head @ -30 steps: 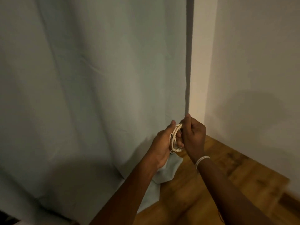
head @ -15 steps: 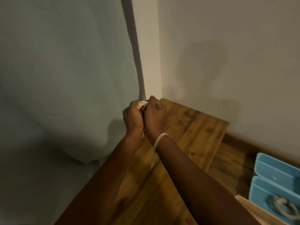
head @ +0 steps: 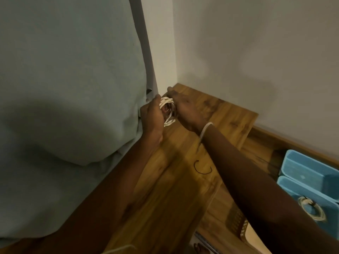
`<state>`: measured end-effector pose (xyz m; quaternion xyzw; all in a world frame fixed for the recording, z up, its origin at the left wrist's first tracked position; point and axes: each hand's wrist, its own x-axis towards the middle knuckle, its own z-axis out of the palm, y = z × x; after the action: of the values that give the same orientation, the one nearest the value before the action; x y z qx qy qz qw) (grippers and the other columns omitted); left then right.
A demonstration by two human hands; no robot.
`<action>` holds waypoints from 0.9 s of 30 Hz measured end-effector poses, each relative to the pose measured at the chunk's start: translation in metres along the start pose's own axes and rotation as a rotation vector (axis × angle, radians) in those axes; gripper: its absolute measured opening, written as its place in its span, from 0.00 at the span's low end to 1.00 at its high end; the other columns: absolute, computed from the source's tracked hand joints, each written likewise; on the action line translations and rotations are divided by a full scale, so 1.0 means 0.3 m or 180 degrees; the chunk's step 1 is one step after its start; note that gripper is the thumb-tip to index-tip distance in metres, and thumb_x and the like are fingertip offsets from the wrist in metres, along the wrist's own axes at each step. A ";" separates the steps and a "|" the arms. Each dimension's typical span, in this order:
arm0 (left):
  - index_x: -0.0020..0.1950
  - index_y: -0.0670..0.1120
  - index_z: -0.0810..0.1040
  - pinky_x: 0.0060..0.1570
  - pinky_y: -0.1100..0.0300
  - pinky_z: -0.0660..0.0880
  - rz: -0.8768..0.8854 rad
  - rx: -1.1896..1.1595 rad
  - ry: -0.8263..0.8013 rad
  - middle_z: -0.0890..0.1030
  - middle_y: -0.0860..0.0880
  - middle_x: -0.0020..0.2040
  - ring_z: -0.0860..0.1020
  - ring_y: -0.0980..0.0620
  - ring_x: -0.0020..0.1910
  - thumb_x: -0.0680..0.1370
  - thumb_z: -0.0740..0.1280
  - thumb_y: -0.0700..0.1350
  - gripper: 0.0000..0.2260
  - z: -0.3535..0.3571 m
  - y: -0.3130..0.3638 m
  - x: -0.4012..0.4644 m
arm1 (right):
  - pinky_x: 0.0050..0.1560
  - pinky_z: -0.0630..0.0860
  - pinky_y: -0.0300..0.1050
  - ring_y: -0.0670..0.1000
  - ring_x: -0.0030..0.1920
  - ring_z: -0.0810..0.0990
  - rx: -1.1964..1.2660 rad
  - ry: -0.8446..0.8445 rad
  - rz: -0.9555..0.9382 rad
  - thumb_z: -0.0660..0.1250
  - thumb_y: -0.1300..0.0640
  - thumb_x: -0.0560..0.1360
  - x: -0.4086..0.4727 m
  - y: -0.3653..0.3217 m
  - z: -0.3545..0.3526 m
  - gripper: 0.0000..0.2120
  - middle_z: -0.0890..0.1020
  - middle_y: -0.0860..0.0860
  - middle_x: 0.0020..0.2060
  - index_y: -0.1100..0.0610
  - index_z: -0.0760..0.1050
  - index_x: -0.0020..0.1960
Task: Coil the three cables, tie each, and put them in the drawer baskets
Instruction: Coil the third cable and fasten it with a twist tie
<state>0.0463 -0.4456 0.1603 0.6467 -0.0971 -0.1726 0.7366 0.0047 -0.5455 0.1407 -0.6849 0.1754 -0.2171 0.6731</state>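
Left hand: the left hand (head: pixel 153 114) is out over the far end of the wood top (head: pixel 179 180), back of the hand to the camera, fingers curled round the white cable (head: pixel 167 111) coil.
Right hand: the right hand (head: pixel 183 111) sits right up against the left one, fingers curled in and pinching the other side of the same coil. A white band (head: pixel 205 129) is round that wrist.
Arms: both forearms reach in from the bottom edge and meet at the coil, close to the wall corner.
Cable: a small bundle of white loops, held between the two hands just above the wood, not resting on it as far as I can see.
Tie: a thin dark tie (head: pixel 202 168), curved like an open C, lies on the wood between the two forearms, nobody touching it.
Baskets: two blue baskets (head: pixel 300 173) down at the right edge, side by side. The near one has a coiled cable (head: pixel 311 210) in it, pale loops with a dark bit on top. The far one is too dim to tell what's inside.
Curtain: a grey-green curtain (head: pixel 69 88) fills the left side, just beside the left hand.
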 end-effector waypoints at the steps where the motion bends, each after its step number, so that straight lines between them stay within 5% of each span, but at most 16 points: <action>1: 0.45 0.45 0.84 0.42 0.59 0.81 0.0043 0.0150 0.0077 0.85 0.48 0.41 0.84 0.52 0.40 0.81 0.63 0.47 0.11 -0.013 -0.015 0.014 | 0.48 0.81 0.43 0.47 0.48 0.84 -0.0273 -0.0163 0.0181 0.54 0.41 0.83 -0.019 0.031 -0.048 0.22 0.85 0.50 0.48 0.54 0.80 0.54; 4: 0.51 0.40 0.84 0.44 0.58 0.81 0.0163 0.0517 0.0227 0.85 0.44 0.47 0.84 0.46 0.47 0.80 0.64 0.46 0.13 -0.088 -0.048 0.058 | 0.44 0.81 0.44 0.50 0.46 0.83 -0.1171 0.0051 0.1016 0.55 0.32 0.78 -0.086 0.189 -0.227 0.29 0.83 0.51 0.47 0.55 0.78 0.60; 7: 0.47 0.37 0.82 0.33 0.68 0.75 0.0352 0.0732 0.0481 0.84 0.40 0.44 0.83 0.46 0.40 0.80 0.64 0.44 0.12 -0.159 -0.070 0.081 | 0.27 0.76 0.41 0.53 0.29 0.82 -0.2695 -0.0186 0.2072 0.68 0.44 0.76 -0.184 0.391 -0.335 0.21 0.82 0.55 0.31 0.64 0.80 0.49; 10: 0.46 0.34 0.81 0.29 0.67 0.71 0.0466 0.0851 0.0614 0.81 0.34 0.40 0.78 0.42 0.31 0.79 0.64 0.44 0.13 -0.187 -0.080 0.083 | 0.31 0.77 0.43 0.56 0.35 0.83 -0.2620 -0.0235 0.2790 0.76 0.50 0.71 -0.297 0.533 -0.313 0.22 0.83 0.61 0.44 0.64 0.75 0.55; 12: 0.45 0.35 0.81 0.31 0.64 0.71 0.0428 0.0765 0.0591 0.78 0.40 0.34 0.76 0.51 0.28 0.79 0.64 0.43 0.12 -0.189 -0.076 0.070 | 0.41 0.77 0.45 0.55 0.44 0.81 -0.3029 -0.0206 0.2660 0.73 0.48 0.72 -0.346 0.582 -0.270 0.20 0.81 0.58 0.49 0.62 0.75 0.53; 16: 0.42 0.39 0.80 0.33 0.61 0.74 0.0208 0.0389 0.0619 0.78 0.50 0.33 0.77 0.54 0.32 0.79 0.64 0.42 0.09 -0.193 -0.059 0.040 | 0.49 0.76 0.48 0.60 0.55 0.80 -0.3185 0.0514 0.2194 0.68 0.50 0.76 -0.370 0.637 -0.211 0.16 0.80 0.60 0.55 0.63 0.75 0.54; 23: 0.43 0.38 0.80 0.30 0.63 0.71 0.0234 0.0380 0.0664 0.77 0.50 0.30 0.75 0.58 0.23 0.78 0.64 0.42 0.10 -0.263 -0.010 0.002 | 0.44 0.76 0.48 0.59 0.52 0.82 -0.2622 0.0685 0.2135 0.69 0.44 0.75 -0.328 0.664 -0.203 0.20 0.81 0.59 0.52 0.62 0.78 0.53; 27: 0.41 0.39 0.79 0.31 0.63 0.71 0.0320 0.0439 0.0749 0.76 0.50 0.29 0.74 0.58 0.22 0.79 0.64 0.42 0.10 -0.308 0.015 -0.020 | 0.53 0.76 0.50 0.61 0.57 0.80 -0.3060 0.0561 0.2025 0.67 0.52 0.77 -0.309 0.684 -0.200 0.15 0.80 0.60 0.56 0.63 0.76 0.55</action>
<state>0.0752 -0.3580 0.1518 0.7059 -0.0539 -0.0514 0.7044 -0.0949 -0.5536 -0.0699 -0.8065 0.5067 0.0435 0.3016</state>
